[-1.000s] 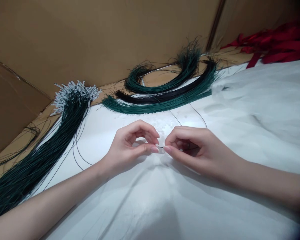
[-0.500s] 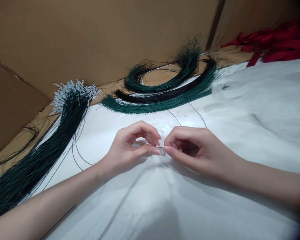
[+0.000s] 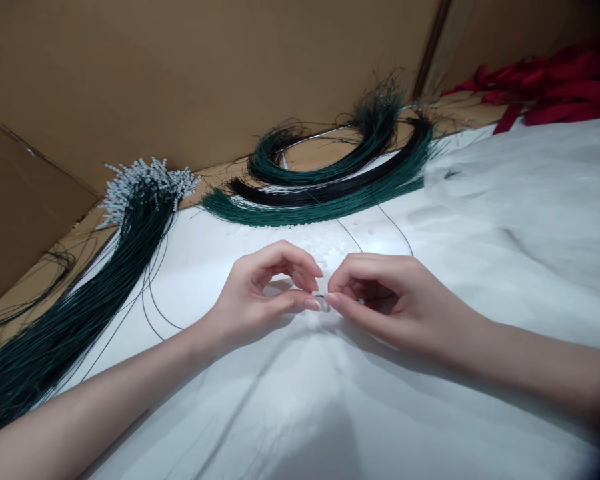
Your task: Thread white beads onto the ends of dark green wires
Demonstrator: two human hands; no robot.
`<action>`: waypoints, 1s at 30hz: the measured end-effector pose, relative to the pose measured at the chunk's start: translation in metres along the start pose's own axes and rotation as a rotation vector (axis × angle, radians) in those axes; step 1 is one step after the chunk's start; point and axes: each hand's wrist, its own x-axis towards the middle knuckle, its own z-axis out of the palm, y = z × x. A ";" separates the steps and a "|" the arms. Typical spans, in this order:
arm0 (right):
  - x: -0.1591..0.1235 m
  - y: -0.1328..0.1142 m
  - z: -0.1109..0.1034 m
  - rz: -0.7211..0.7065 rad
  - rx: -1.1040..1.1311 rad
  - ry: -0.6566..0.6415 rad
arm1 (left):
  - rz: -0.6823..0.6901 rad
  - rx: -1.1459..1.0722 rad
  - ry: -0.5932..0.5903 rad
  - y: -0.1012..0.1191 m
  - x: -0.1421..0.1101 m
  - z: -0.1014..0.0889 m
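Observation:
Fingertip to fingertip, my two hands meet over the white sheet. My right hand (image 3: 405, 293) is closed, its thumb and forefinger pinching a thin dark wire (image 3: 321, 296) whose short end points left. At that end my left hand (image 3: 257, 287) is closed in a loose pinch around a tiny white bead (image 3: 315, 293), partly hidden by the thumb and fingers. A small white bit also shows on the wire behind my right thumb. Just beyond the hands, small white beads (image 3: 300, 232) lie scattered on the sheet.
A long bundle of dark green wires (image 3: 125, 280) with white beaded ends (image 3: 145, 183) lies at left. Curved green and black wire bundles (image 3: 320, 207) rest behind my hands. Red ribbon strips (image 3: 565, 87) are heaped back right. A brown cardboard wall (image 3: 205, 73) rises behind.
Slightly more of the dark wire shows between my fingertips. Both hands otherwise keep nearly the same place and pinch.

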 end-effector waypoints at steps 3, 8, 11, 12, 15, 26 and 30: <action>0.000 0.001 0.000 -0.003 -0.008 0.000 | 0.002 -0.005 0.001 0.000 -0.001 0.000; 0.001 0.001 0.000 -0.003 -0.010 -0.014 | 0.029 0.004 -0.011 -0.001 -0.001 0.000; 0.001 0.001 0.000 0.000 -0.005 -0.016 | 0.035 0.010 -0.018 -0.001 -0.001 0.000; 0.001 0.001 0.000 0.002 -0.005 -0.015 | 0.038 0.016 -0.020 -0.001 -0.001 0.000; 0.002 0.001 0.000 -0.001 -0.006 -0.011 | 0.053 0.034 -0.021 0.000 -0.001 0.001; 0.000 0.000 0.000 -0.048 -0.023 0.001 | 0.076 0.128 -0.015 0.002 0.000 0.002; 0.001 0.000 0.000 -0.051 -0.030 0.003 | 0.093 0.129 -0.027 0.001 -0.001 0.001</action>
